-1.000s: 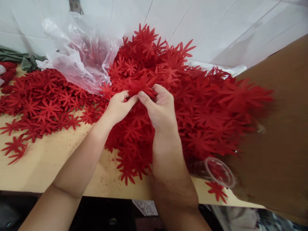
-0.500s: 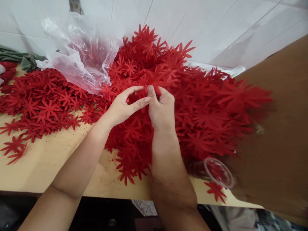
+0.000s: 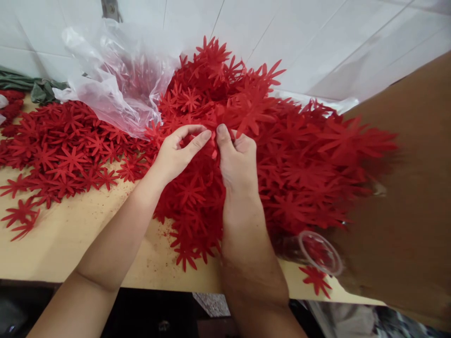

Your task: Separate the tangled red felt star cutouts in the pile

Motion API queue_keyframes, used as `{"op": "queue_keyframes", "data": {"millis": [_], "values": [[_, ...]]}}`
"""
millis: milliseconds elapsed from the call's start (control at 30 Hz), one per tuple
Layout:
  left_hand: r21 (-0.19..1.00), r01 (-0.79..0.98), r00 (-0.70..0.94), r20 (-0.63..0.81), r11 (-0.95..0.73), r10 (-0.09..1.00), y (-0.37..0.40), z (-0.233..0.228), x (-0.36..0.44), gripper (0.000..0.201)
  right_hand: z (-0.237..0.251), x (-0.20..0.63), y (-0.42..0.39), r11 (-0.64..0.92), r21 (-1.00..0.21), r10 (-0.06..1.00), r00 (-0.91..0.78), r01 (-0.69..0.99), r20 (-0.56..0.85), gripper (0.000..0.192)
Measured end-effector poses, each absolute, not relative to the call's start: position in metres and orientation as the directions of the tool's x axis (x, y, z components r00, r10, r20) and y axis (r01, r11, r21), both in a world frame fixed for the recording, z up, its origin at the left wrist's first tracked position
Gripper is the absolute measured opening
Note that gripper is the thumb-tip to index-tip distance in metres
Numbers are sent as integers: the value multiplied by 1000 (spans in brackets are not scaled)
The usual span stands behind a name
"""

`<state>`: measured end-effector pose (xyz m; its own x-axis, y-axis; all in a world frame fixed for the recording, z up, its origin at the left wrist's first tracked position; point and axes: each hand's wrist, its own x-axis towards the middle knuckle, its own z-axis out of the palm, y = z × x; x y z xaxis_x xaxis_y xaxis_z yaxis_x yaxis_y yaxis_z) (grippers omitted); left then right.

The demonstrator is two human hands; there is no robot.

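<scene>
Since a second ago, thumbs shifted apart and up, a red star-shaped cutout lifted at twelve o'clock above the knuckles. From nine o'clock: flat red cutouts on the wooden table, clear plastic bag, left hand loosely curled, fingertips touching the heap, right hand pinching the cutout. Separating one piece, seemingly; next, a clean peel without dragging neighbours.
</scene>
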<state>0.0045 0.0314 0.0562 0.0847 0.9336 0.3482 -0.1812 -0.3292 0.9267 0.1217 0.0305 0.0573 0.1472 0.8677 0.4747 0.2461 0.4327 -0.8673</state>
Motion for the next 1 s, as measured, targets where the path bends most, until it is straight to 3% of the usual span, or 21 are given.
{"op": "queue_keyframes", "data": {"millis": [367,600,833,1000], "values": [[932,-124,44,347,-340,937,37,50,3,8,46,124,40,401,-915,916,-2,48,402,30],[943,-92,75,325,-318,943,33,54,5,13,48,127,41,435,-886,846,264,162,464,38],[959,-109,131,276,-263,952,27,52,15,34,36,128,53,512,-821,799,211,252,563,27],[955,-191,67,244,-227,968,34,46,15,6,40,126,50,534,-787,770,208,308,603,28]]}}
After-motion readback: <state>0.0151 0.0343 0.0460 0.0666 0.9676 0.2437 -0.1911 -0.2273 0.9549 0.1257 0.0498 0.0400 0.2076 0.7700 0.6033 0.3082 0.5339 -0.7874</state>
